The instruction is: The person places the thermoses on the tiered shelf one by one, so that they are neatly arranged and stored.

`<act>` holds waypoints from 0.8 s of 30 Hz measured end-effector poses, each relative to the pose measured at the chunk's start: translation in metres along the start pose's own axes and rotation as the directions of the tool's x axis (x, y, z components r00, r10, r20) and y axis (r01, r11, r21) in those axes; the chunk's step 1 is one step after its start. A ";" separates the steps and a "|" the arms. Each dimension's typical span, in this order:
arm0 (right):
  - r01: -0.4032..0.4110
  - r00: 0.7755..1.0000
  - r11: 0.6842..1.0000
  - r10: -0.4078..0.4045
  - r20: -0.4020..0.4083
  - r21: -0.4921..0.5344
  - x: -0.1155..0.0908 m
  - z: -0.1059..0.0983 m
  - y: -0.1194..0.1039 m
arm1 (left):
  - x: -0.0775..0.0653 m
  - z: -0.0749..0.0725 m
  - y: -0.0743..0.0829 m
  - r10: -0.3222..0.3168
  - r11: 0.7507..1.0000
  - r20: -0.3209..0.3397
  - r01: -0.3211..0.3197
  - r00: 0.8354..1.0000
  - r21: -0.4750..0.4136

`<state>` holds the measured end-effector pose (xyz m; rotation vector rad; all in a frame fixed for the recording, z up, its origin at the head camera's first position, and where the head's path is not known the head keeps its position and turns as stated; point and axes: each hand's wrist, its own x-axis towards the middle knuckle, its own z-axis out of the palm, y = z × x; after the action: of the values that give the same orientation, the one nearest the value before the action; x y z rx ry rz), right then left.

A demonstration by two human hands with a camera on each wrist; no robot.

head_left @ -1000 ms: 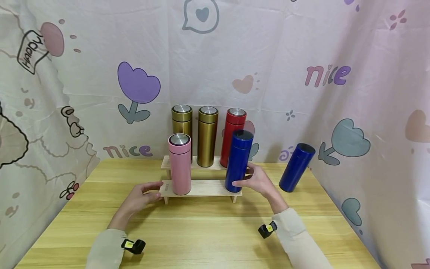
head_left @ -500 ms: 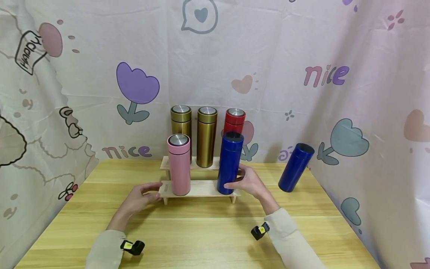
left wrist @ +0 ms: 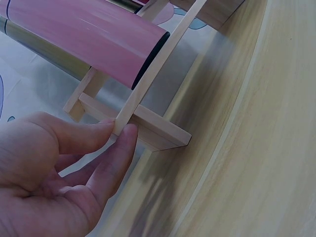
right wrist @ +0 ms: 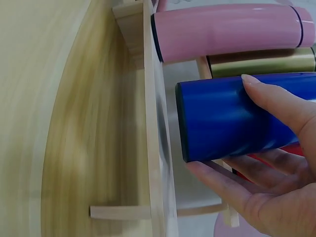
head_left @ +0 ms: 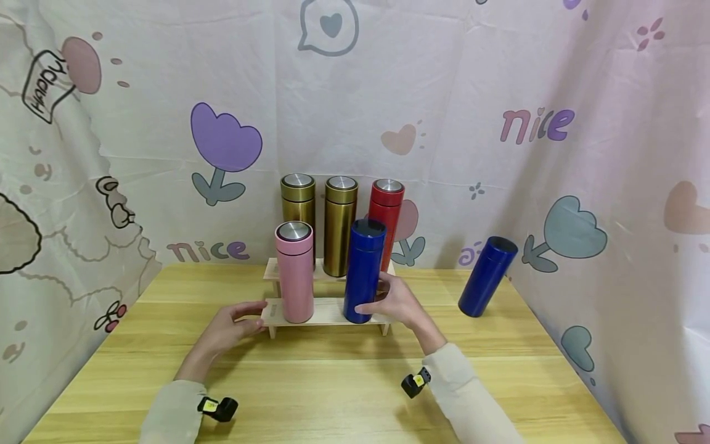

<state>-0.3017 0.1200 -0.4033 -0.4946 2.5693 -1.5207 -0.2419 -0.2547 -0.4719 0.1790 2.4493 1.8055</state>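
Observation:
My right hand (head_left: 396, 302) grips a blue thermos bottle (head_left: 364, 271) low on its body, thumb in front and fingers behind. The bottle stands nearly upright at the lower step of a two-tier wooden rack (head_left: 330, 311); in the right wrist view its base is close over the board. With thumb and a finger my left hand (left wrist: 64, 168) pinches the left end of that lower step. A pink thermos bottle (head_left: 295, 274) stands on the step's left part. Behind, on the upper step, are two gold bottles, the left one (head_left: 298, 197) partly hidden, and a red bottle (head_left: 386, 203).
A second blue bottle (head_left: 488, 276) stands on the wooden table (head_left: 310, 388) to the right of the rack. A patterned cloth (head_left: 333, 111) hangs behind the table and along both sides.
My right hand has moved the blue bottle leftward along the lower step, from its right end towards the pink bottle. The left hand keeps its hold on the rack.

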 end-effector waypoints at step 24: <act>0.040 0.998 0.999 -0.039 0.047 -0.013 0.008 0.021 -0.014 | 0.000 0.001 0.002 -0.013 1.000 -0.004 0.013 1.000 0.017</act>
<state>-0.3003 0.0941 -0.4011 -0.5785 2.5517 -1.4863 -0.2415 -0.2535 -0.4700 0.1601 2.4629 1.7825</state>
